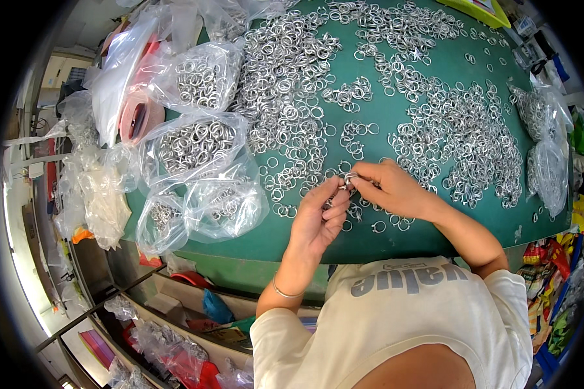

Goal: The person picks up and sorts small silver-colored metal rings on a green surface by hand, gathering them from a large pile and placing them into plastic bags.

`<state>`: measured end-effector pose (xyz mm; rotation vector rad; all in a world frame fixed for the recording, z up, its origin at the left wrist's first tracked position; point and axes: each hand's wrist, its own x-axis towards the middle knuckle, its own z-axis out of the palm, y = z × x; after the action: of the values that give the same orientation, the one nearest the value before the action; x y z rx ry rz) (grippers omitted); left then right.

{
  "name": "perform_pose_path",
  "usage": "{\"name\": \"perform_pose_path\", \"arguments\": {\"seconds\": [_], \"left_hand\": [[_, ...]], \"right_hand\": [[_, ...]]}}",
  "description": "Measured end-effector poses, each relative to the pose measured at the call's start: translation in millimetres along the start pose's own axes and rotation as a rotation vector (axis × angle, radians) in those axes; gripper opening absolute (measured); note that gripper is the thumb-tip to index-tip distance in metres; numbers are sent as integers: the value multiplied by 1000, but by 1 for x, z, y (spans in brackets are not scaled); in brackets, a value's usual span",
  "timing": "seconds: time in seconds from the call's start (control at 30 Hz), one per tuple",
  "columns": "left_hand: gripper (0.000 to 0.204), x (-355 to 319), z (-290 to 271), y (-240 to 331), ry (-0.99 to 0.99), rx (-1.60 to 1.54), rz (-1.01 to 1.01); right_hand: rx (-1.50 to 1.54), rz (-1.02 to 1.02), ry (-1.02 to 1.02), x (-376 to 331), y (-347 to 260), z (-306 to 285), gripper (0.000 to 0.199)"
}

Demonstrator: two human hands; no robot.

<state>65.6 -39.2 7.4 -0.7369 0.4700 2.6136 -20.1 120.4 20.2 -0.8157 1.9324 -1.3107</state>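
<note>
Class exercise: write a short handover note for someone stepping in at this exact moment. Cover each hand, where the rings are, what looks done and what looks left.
Left hand: fingers pinch small metal rings over the near edge of the green table.
Right hand: meets the left at the same rings, fingertips closed on them.
Rings: loose piles cover most of the table; a few singles lie just below the hands.
Done: clear bags on the left already hold rings.
Left: the big loose piles across the middle and right. How the rings in hand are joined is too small to tell.
</note>
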Motion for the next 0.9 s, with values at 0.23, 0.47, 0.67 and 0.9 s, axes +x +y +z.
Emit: {"name": "perform_pose_path", "arguments": {"seconds": [0.23,0.47,0.67,0.9], "left_hand": [[16,-6,8,-6,62,-249,-103],[15,-8,10,-14,57,-87,20],[15,-12,20,-17,122,106,115],[13,-15,18,-14,-97,271,202]], "right_hand": [[-448,-195,83,-11,-9,-2,14],[-174,-157,-10,-17,-11,-6,15],[-311,-14,232,-21,-27,2,24],[-21,-77,124,-19,-11,4,23]]}}
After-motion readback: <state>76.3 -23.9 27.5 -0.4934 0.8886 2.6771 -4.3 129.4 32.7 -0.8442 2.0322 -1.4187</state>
